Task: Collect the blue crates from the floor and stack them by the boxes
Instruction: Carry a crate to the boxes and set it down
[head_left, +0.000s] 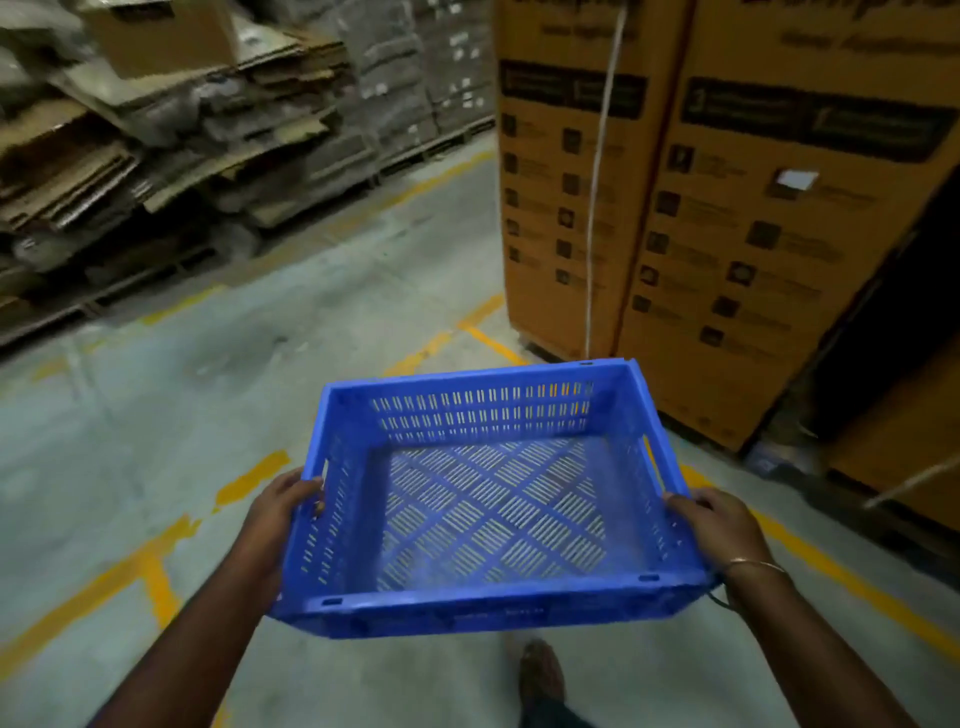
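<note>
Crate-stacking target, the tall printed cardboard boxes (727, 208), stands ahead right on the floor (208, 415). Blue slotted crate (483, 499) is carried empty above the floor; it looks stiff, light. Left hand (283, 506) and right hand (719, 522) each curl a grip round its side rims.

Dim warehouse light, soft motion blur throughout, wide-angle bending and deep shadow at the edges.
</note>
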